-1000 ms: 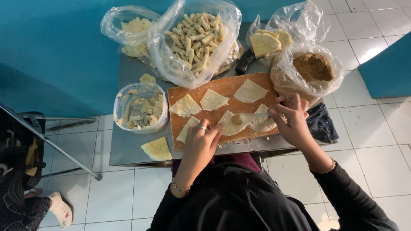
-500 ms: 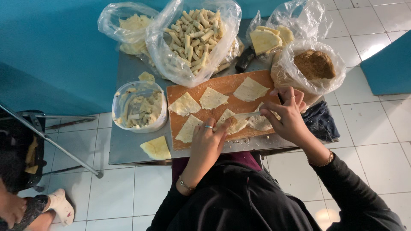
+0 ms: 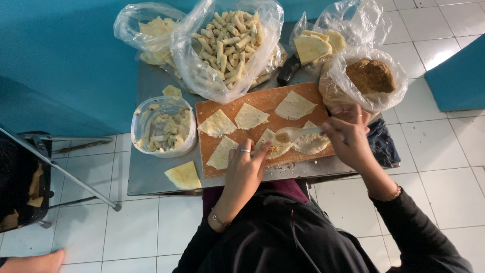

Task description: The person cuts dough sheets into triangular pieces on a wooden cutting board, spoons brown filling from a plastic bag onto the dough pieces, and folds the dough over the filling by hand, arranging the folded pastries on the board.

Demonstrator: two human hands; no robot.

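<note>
Spoon over pastry wrapper on wooden board.
Wrapper (image 3: 275, 144) lies at the board's (image 3: 237, 98) near edge; left hand (image 3: 246, 169) rests open, fingers pressing it; right hand (image 3: 348, 139) closed around a pale spoon (image 3: 295, 134) above the wrapper; filling bag (image 3: 371, 78) just beyond at far right; bag of finished rolls (image 3: 227, 40) at the table's (image 3: 146, 174) far side.

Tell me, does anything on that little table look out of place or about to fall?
One pale wrapper lies off the wooden board, on the bare metal table near its front edge. Another small piece sits loose behind the plastic tub. A dark cloth hangs over the right edge.
</note>
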